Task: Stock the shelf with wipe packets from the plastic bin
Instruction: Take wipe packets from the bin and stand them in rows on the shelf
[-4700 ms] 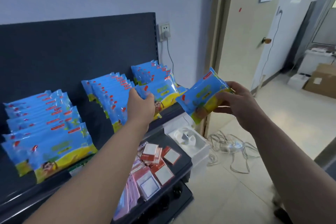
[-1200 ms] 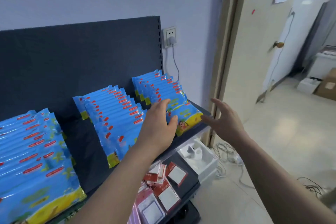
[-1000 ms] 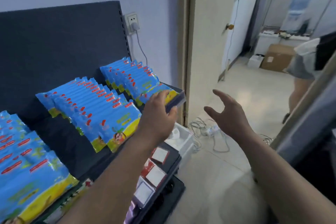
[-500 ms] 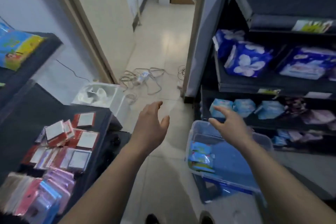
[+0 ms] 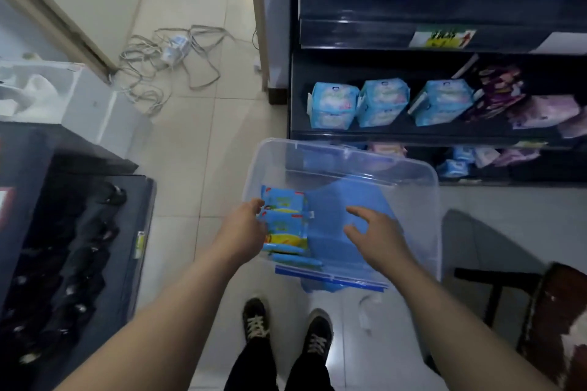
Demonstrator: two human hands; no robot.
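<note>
Blue-and-yellow wipe packets (image 5: 286,222) stacked against the left wall of the clear plastic bin (image 5: 435,200), rest of its blue bottom bare. Left hand (image 5: 243,230) at the stack's left edge, fingers loosely curled, grip unclear; right hand (image 5: 376,232) spread open over the bare bottom, holding nothing. Bin's far rim is just before the dark shelf unit (image 5: 365,38); open pale tile floor (image 5: 197,143) to its left.

No text is legible. Print on the yellow shelf tag (image 5: 443,38), far right, is blurred. Lettering on the wipe packets (image 5: 282,216) is too small to read.
</note>
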